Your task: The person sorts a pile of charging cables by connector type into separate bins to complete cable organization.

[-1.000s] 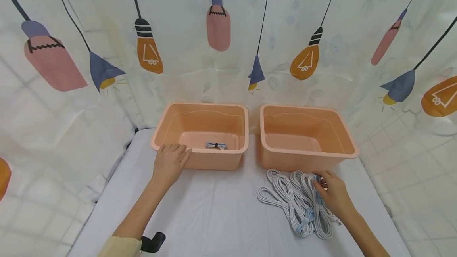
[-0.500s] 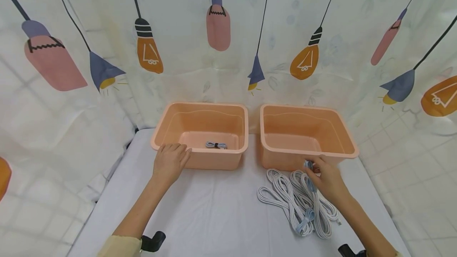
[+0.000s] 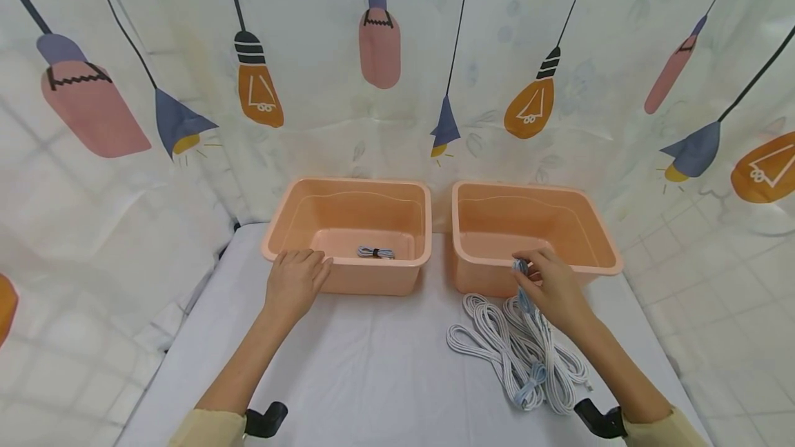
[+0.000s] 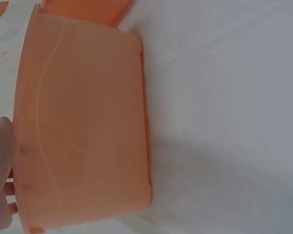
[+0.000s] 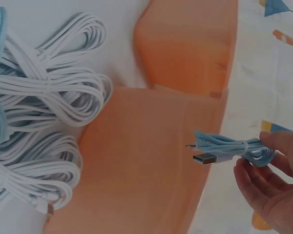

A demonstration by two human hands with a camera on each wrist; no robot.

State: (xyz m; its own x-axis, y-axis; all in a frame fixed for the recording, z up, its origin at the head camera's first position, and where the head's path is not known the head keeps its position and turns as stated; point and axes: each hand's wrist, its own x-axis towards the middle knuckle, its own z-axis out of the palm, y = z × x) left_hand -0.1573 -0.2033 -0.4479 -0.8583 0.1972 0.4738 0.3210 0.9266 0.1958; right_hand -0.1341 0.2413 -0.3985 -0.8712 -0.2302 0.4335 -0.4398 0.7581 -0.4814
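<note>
My right hand point(image 3: 555, 292) pinches a small light-blue USB cable point(image 5: 229, 146), bundled with a tie, between thumb and fingers. In the right wrist view its metal plug point(image 5: 205, 158) sticks out. The hand is at the front rim of the right peach plastic bin point(image 3: 537, 281). Below lie several coiled white cables point(image 3: 497, 350), some tied with a light-blue cable point(image 3: 531, 385). My left hand point(image 3: 295, 288) grips the front rim of the left peach plastic bin point(image 3: 373, 281), its fingers hooked over the edge; the fingertips are mostly hidden.
Inside the left bin lies a small grey-blue cable bundle point(image 3: 375, 252) with a black tie. The two bins stand side by side on a white-covered table point(image 3: 373, 378), against a patterned curtain point(image 3: 323, 88). Each wrist wears a black mount point(image 3: 266, 421).
My right hand has lifted the light-blue cable off the white coils and carried it up and left to the right bin's front rim. The left hand stays on its rim.
</note>
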